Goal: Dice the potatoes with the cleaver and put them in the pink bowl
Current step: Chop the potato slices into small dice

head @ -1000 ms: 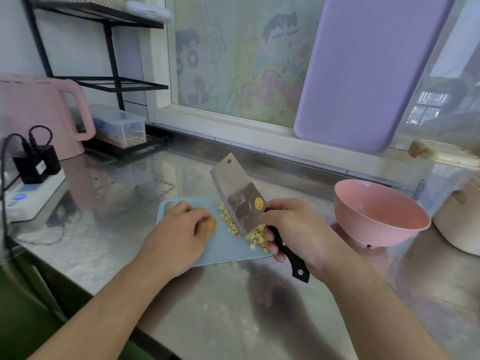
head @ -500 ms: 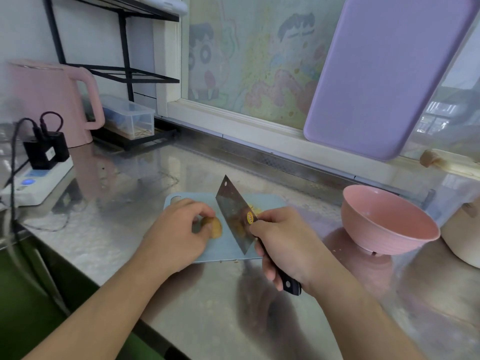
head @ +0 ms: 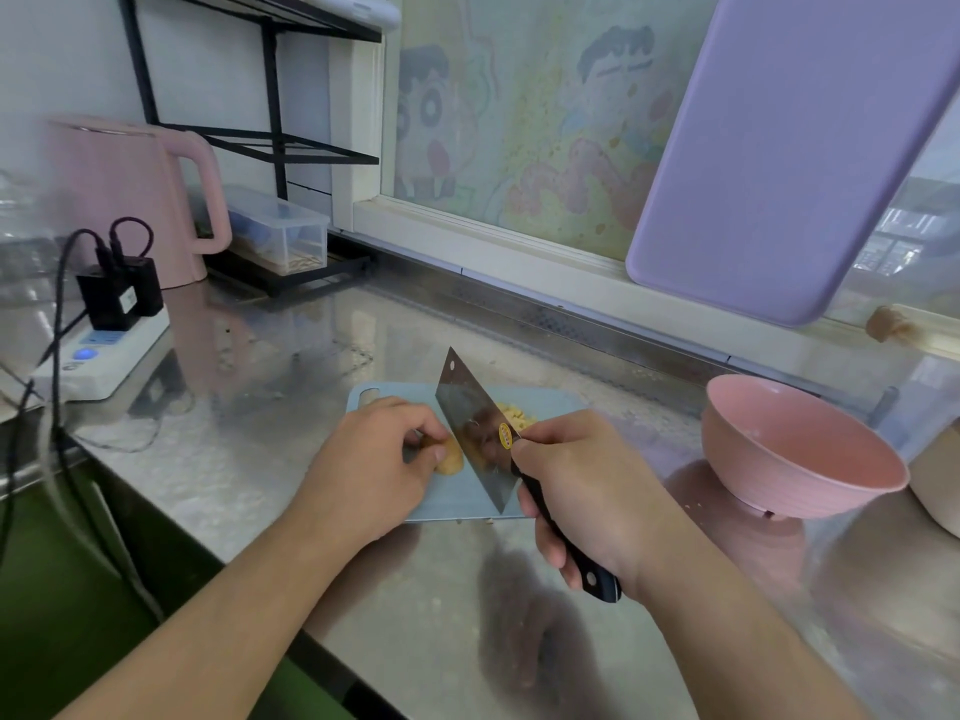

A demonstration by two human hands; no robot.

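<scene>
**Cleaver set against the last potato piece**

Head view: near the centre of the frame, the left hand [head: 371, 462] pinches a small potato piece [head: 451, 461] on the pale blue cutting board [head: 457, 498], fingertips curled over it. The right hand [head: 587, 491] is wrapped round the black handle of the cleaver [head: 475, 428], whose blade stands tilted with its edge just beside the potato. A heap of diced potato [head: 514, 415] lies on the board behind the blade. The pink bowl [head: 800, 449] stands on the steel tabletop [head: 415, 615] at the right of the frame, apart from the board; no dice show in it.

Judging by this, dicing is nearly finished. The next move calls for short cuts with the fingertips kept tucked back, then scooping the dice across to the bowl.

A round yellow sticker [head: 505, 435] sits on the blade; its print is too small to read.
</scene>
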